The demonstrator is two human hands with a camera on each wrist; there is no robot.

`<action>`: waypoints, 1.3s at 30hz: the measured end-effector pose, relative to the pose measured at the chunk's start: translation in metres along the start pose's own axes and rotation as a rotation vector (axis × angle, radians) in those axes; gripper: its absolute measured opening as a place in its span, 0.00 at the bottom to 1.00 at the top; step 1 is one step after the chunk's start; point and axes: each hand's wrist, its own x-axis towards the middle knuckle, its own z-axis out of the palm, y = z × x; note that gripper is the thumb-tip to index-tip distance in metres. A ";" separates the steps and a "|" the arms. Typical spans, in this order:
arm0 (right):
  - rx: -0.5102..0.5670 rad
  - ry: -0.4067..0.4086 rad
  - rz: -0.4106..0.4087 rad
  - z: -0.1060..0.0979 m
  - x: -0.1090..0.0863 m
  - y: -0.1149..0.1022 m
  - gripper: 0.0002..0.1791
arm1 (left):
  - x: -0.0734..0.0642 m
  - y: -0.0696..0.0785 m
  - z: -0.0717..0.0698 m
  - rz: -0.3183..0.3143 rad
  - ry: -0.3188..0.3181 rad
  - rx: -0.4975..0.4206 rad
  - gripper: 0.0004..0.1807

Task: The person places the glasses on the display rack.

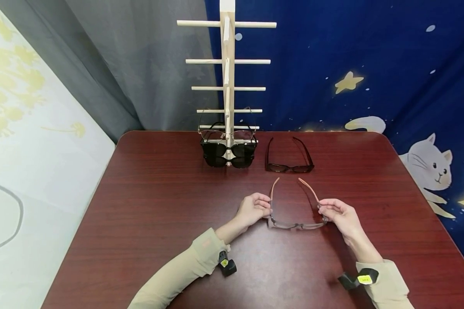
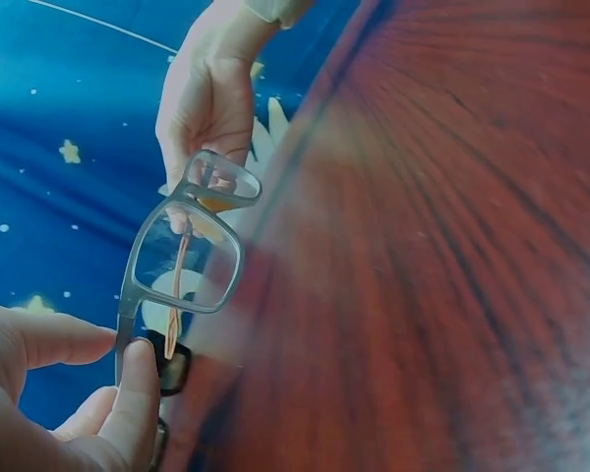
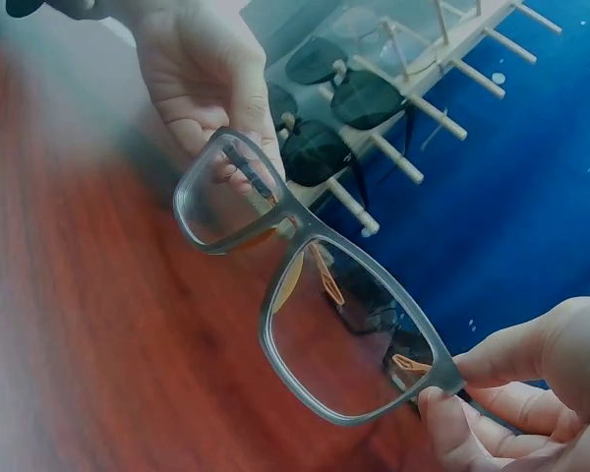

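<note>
A pair of grey-framed eyeglasses (image 1: 313,225) with orange-brown temple tips is held over the near middle of the table, temples unfolded and pointing away. My left hand (image 1: 254,209) pinches the left temple close to its hinge. At the other side, my right hand (image 1: 341,218) pinches the right temple near the front. Both clear lenses show in the right wrist view, where the grey frame (image 3: 428,339) lies slanted between the two hands. Just beyond the eyeglasses, dark sunglasses (image 1: 290,168) rest on the table with their temples open.
A wooden display rack (image 1: 227,47) with several crossbars stands at the table's back. Its lower bars carry thin wire-framed glasses (image 1: 210,135) above black sunglasses (image 1: 215,150) and another dark pair (image 1: 215,162). Curtains (image 1: 294,64) hang behind the reddish-brown table (image 1: 139,206).
</note>
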 end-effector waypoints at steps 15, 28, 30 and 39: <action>0.186 -0.121 -0.189 -0.021 0.031 0.022 0.11 | -0.012 0.042 -0.017 0.060 -0.030 -0.133 0.18; 0.123 -0.072 -0.195 0.018 0.018 -0.074 0.09 | -0.020 0.080 -0.025 0.128 -0.013 -0.279 0.17; 0.127 -0.074 -0.203 0.023 0.015 -0.086 0.11 | -0.022 0.087 -0.026 0.135 -0.011 -0.294 0.17; 0.170 -0.094 -0.258 0.038 0.024 -0.116 0.11 | -0.029 0.126 -0.037 0.192 -0.010 -0.316 0.17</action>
